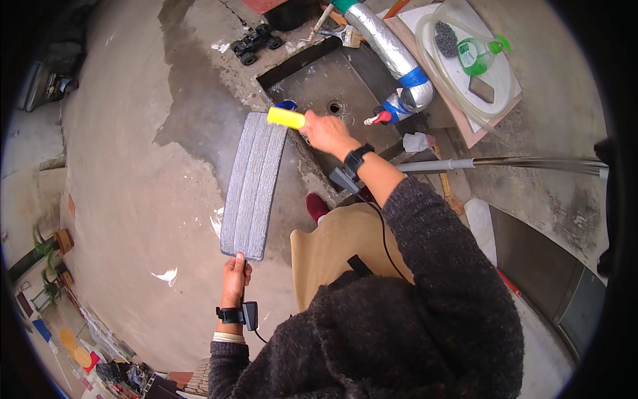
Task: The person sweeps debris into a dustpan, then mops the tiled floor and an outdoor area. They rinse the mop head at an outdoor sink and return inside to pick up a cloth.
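My left hand pinches the lower end of a grey flat mop pad, thumb on top. The pad is held up lengthwise, its ribbed cloth face towards me. Gripped in my right hand is a yellow brush, its bristles against the pad's far end. A small blue part shows just behind that end; what it belongs to is hidden. Beyond my right hand lies a sunken concrete wash basin with a round drain hole.
A foil-wrapped pipe ends in a red-handled tap over the basin. To the right, a board carries a clear hose, green soap bottle and scourer. A metal pole extends rightward. A toy truck sits by the basin's rim.
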Demonstrator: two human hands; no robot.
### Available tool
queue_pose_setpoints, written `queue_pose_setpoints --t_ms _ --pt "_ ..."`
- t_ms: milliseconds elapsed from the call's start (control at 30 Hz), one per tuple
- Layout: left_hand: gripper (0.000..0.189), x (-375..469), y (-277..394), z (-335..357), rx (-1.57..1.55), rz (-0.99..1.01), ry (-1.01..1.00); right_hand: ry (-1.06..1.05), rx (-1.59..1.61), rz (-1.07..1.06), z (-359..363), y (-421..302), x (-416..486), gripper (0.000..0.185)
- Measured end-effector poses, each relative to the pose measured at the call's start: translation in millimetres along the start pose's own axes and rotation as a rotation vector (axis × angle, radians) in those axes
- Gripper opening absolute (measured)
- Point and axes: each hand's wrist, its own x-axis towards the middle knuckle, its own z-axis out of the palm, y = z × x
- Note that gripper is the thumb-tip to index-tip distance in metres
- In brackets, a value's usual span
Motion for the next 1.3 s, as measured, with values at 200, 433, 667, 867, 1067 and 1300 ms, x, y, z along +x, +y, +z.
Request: queue_pose_setpoints --t_ms 200,433,667,867,1067,1300 --pt "0.040 -8 -13 -5 0.040 -0.002 0.075 0.354 0.125 0.067 -19 29 34 0.030" --pt "0.038 4 -8 5 0.137 0.033 0.086 0.245 0.093 0.100 -30 -17 2 0.029" --pt "0.040 9 -19 6 0.214 0.171 0.103 -0.066 0.062 -0.216 -2 -45 -25 0.030" --pt "0.041 -6 -31 -4 0.307 0.091 0.169 0.072 -0.196 0.445 -29 22 38 0.032" --pt "0.042 4 -15 1 0.033 0.082 0.097 -0.024 0.113 -0.075 -11 -40 -52 0.032" --pt "0.042 8 -17 0 0.040 0.120 0.100 0.086 -0.084 0.181 -21 5 18 0.029"
